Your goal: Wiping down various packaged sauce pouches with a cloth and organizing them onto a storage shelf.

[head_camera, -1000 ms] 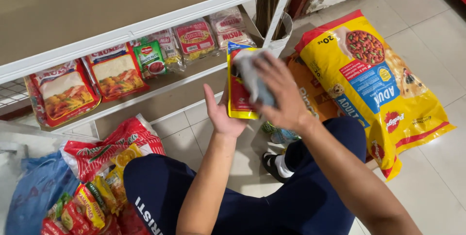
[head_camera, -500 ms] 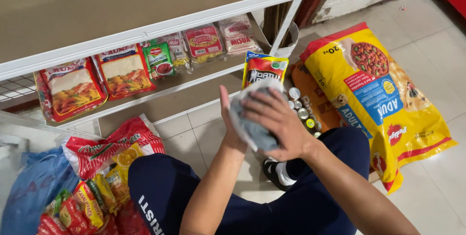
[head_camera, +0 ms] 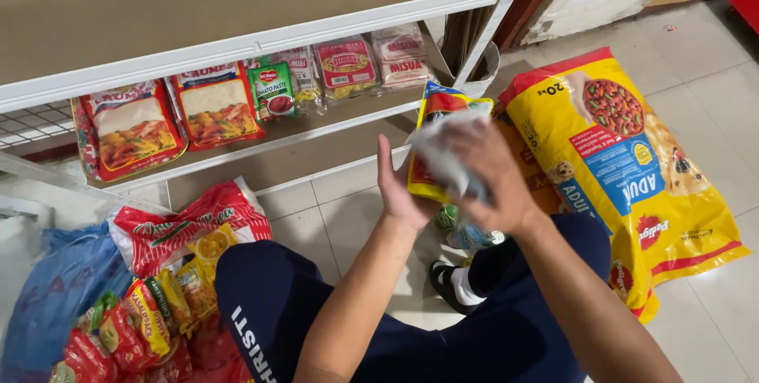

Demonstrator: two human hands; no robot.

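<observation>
Head view: right hand (head_camera: 490, 173) presses a crumpled grey wrapper (head_camera: 443, 158) onto a yellow pouch (head_camera: 431, 146), fingers curled over it; left hand (head_camera: 399, 189) lies open and flat behind the pouch. Both hover just off the lower shelf edge (head_camera: 316, 134). Big yellow pet-food bag (head_camera: 632, 169) crowds the right; bare floor tiles (head_camera: 332, 217) sit below.
</observation>
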